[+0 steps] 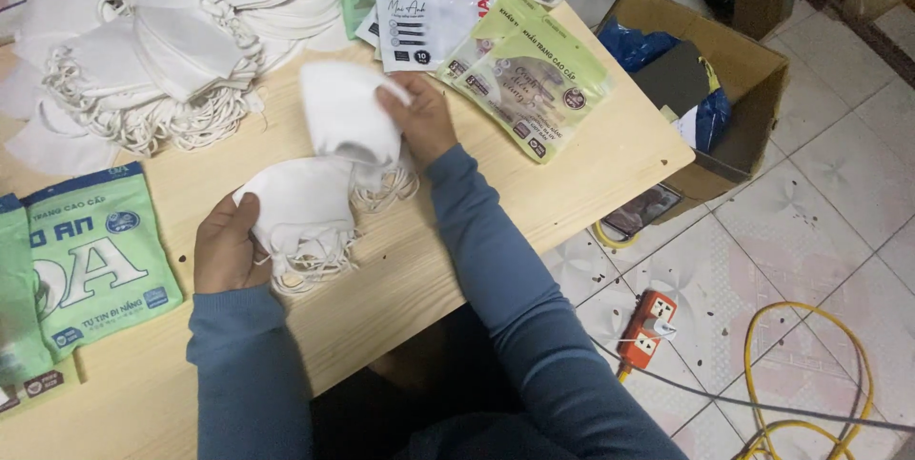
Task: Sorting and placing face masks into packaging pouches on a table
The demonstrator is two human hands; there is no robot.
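Note:
My left hand (227,248) grips a small stack of white face masks (303,204) with their ear loops hanging toward me. My right hand (419,119) holds a second bunch of white masks (343,112) just above and beyond the first, the two bunches touching. Both hands hover over the light wooden table (419,260). Blue sleeves cover my forearms.
A large heap of white masks (162,31) fills the table's far left. Green packaging bags (91,260) lie at near left, more green bags (529,79) and a white pouch (429,2) at far right. A cardboard box (724,88), an orange power strip (646,327) and yellow cable (810,365) are on the tiled floor.

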